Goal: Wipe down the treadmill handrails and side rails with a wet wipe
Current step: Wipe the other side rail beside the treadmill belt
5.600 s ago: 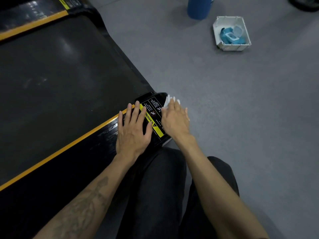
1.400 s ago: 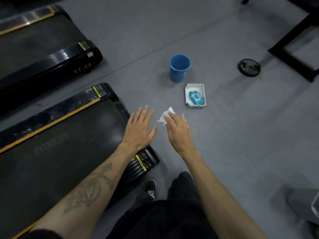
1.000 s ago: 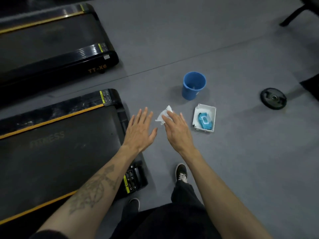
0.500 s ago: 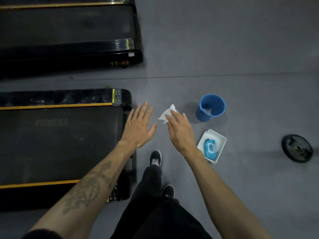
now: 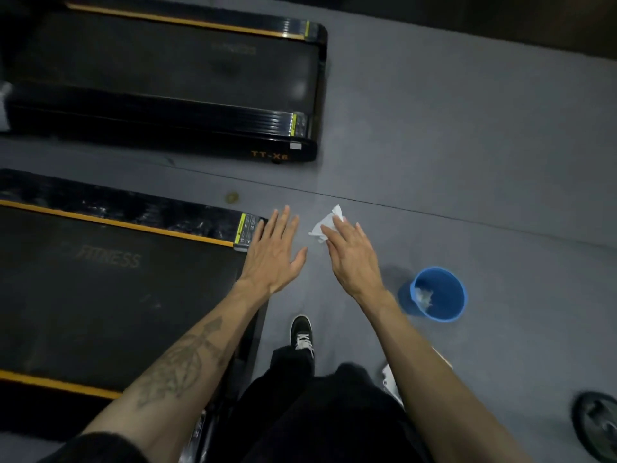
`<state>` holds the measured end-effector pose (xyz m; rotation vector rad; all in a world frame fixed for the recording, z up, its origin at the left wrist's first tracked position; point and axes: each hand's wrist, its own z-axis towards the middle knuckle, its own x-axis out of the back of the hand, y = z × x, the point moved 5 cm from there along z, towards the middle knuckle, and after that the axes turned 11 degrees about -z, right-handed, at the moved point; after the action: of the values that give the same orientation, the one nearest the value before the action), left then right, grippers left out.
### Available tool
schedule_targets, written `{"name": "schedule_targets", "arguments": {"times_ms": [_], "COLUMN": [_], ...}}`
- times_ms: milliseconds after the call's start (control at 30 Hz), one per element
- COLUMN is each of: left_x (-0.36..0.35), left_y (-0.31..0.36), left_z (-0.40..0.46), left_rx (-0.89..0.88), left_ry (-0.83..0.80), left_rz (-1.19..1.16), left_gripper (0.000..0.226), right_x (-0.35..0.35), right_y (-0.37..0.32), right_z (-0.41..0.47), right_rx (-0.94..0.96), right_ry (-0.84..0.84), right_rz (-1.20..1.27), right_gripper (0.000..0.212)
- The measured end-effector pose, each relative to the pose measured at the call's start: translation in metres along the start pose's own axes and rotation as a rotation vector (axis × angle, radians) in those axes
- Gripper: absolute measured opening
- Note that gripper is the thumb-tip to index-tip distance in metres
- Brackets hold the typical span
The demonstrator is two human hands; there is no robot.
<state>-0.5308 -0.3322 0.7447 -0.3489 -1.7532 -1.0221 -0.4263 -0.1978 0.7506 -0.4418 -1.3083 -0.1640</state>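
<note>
I stand at the rear end of a black treadmill (image 5: 110, 289) with yellow-striped side rails; its far side rail (image 5: 133, 215) looks streaked. My left hand (image 5: 272, 253) hovers flat with fingers spread over the rear right corner of the deck, holding nothing. My right hand (image 5: 350, 259) is held out over the grey floor, pinching a crumpled white wet wipe (image 5: 325, 223) at its fingertips. No handrails are in view.
A second black treadmill (image 5: 187, 95) lies parallel beyond. A blue bucket (image 5: 437, 295) with a used wipe inside stands on the floor to my right. A black weight plate (image 5: 597, 422) lies at the lower right edge. My shoe (image 5: 302, 332) is beside the treadmill's end.
I have risen from crouching at the rail and turned left. Both hands came off the rail. The bucket slid to my right and the white tray of wipes has gone behind my arm.
</note>
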Motion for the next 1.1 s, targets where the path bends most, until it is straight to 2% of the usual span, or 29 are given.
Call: {"name": "schedule_targets", "arguments": {"times_ms": [300, 400, 567, 700, 800, 967, 1100], "left_x": [0.032, 0.040, 0.056, 0.082, 0.097, 0.112, 0.122], "left_y": [-0.042, -0.059, -0.084, -0.090, -0.097, -0.122, -0.152], "left_z": [0.108, 0.146, 0.207, 0.249, 0.272, 0.284, 0.292], "left_rx": [0.204, 0.285, 0.462, 0.598, 0.691, 0.850, 0.951], "left_ry": [0.048, 0.076, 0.156, 0.278, 0.360, 0.425, 0.449], "left_rz": [-0.003, -0.018, -0.050, -0.078, -0.105, -0.100, -0.105], "left_gripper": [0.073, 0.074, 0.084, 0.085, 0.085, 0.082, 0.082], "right_x": [-0.033, -0.053, -0.071, -0.071, -0.077, -0.092, -0.111], "right_y": [0.016, 0.016, 0.017, 0.005, -0.005, -0.036, -0.070], "right_z": [0.156, 0.213, 0.314, 0.381, 0.424, 0.470, 0.502], "right_rx": [0.175, 0.293, 0.479, 0.665, 0.790, 0.935, 1.045], "right_ry": [-0.048, -0.073, -0.163, -0.216, -0.215, -0.276, -0.304], "right_rz": [0.072, 0.077, 0.085, 0.129, 0.147, 0.197, 0.208], "right_gripper": [0.039, 0.032, 0.037, 0.047, 0.045, 0.044, 0.036]}}
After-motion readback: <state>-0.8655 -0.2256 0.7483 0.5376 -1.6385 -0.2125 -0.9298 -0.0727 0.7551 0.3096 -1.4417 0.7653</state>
